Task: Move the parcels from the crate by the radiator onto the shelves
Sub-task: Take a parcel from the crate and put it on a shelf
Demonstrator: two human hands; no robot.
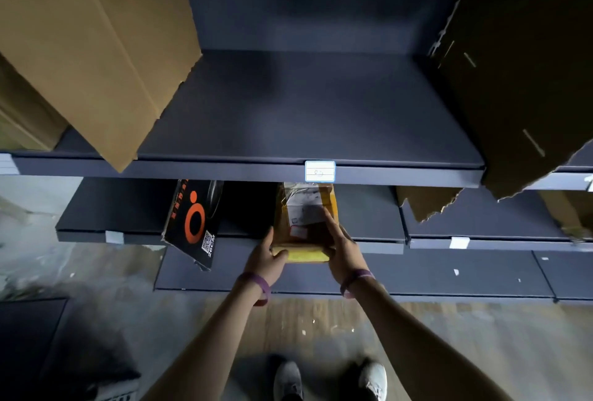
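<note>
Parcel (303, 221) in yellow wrapping sits gripped between both hands, its far half already under the upper shelf (288, 172) and over the lower shelf (369, 217), its near end overhanging that shelf's front edge. Its long axis runs toward twelve o'clock, straight into the shelving, so the coming push looks like a plain slide forward. The left hand (268, 259) clasps the near corner at about eight o'clock of the parcel, thumb up along its side. The right hand (345, 251) holds the four o'clock corner, with fingers (330, 219) stretched flat over the printed label. Both arms reach forward nearly straight, about equally close. A black box (192, 224) leans at nine o'clock, just beside the parcel, leaving little room on that side.
</note>
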